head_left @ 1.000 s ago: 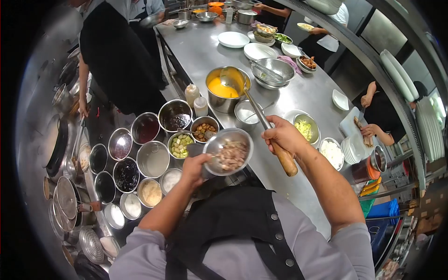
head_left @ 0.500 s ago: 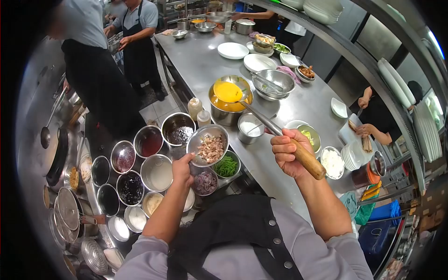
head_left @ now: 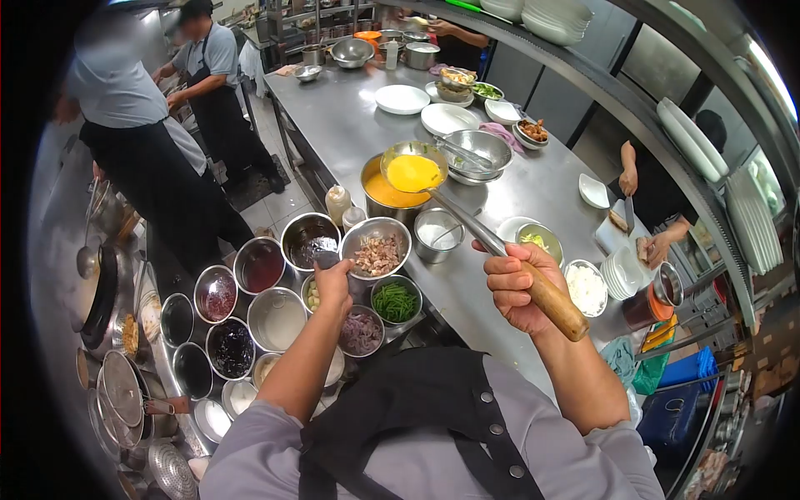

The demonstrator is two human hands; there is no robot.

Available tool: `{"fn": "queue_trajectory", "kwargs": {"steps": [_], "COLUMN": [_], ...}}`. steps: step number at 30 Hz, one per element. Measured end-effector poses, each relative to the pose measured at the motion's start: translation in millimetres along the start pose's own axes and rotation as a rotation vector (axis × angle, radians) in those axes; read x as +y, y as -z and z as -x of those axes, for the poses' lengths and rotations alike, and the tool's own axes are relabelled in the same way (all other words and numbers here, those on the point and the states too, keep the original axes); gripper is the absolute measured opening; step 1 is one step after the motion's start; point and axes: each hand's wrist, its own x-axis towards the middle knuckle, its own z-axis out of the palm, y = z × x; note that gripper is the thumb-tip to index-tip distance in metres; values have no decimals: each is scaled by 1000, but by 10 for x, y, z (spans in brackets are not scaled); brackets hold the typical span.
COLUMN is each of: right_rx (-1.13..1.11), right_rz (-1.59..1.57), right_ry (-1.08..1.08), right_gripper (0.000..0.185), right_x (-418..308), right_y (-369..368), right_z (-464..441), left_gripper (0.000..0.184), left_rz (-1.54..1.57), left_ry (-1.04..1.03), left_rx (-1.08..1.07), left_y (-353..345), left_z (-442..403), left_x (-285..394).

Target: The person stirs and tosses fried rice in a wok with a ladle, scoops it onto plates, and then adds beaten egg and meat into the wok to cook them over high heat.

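My right hand (head_left: 525,287) is closed round the wooden handle of a large metal ladle (head_left: 475,223). Yellow liquid, like beaten egg, fills the ladle's bowl, which hangs tilted at the mouth of a metal pot (head_left: 373,202) of similar orange-yellow liquid. My left hand (head_left: 333,287) grips the near-left rim of a steel bowl (head_left: 402,240) of chopped, browned meat pieces, thumb at the edge. Something dark grey shows by its fingers; I cannot make out what. Around this bowl stand cut green vegetables (head_left: 395,302), sliced purple onion (head_left: 362,332) and two squeeze bottles (head_left: 337,202).
Pots of sauces and powders (head_left: 277,319) crowd the left side. White plates (head_left: 402,99) and a steel mixing bowl (head_left: 475,152) occupy the metal table (head_left: 325,108). Co-workers stand at upper left; another person's hands (head_left: 658,246) use a knife at right. A shelf (head_left: 617,58) overhangs.
The meat bowl and my left hand have shifted away from me, off the green vegetables' container. The ladle has dropped slightly, its liquid now tilted toward the pot. The camera view has shifted.
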Motion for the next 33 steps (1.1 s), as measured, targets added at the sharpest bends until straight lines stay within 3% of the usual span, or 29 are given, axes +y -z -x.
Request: {"fn": "queue_trajectory", "kwargs": {"steps": [8,12,14,18,19,22,23,27,31,33], "right_rx": [1,9,8,67,108,70,58,-23,2,-12], "right_rz": [0,11,109,237,282,361,340,268,293,280], "right_ry": [-14,-22,-65,-118,-124,-234,-291,-500,-798,-926], "right_gripper": [48,50,35,36,37,40,45,64,57,58], "right_x": [43,119,158,302,332,365,358,407,637,887], "right_y": [-49,-110,-153,-340,-389,-492,-499,-523,-575,-625], "right_z": [8,48,116,348,430,654,716,869,806,727], "left_gripper": [106,102,99,99,101,96,84,69,66,76], "left_rz": [-252,-334,-345,-299,-286,-255,-137,-80,-144,-61], "left_ry": [-87,-146,-158,-166,-233,-222,-279,-319,-388,-406], "left_rx": [83,206,196,230,264,256,200,392,564,696], "left_y": [58,0,-116,-272,-120,-69,54,571,1260,1651], "left_z": [-368,-408,-269,56,-147,369,416,1099,1993,2458], "left_x": [-304,-347,-192,58,-168,223,228,492,781,858]}}
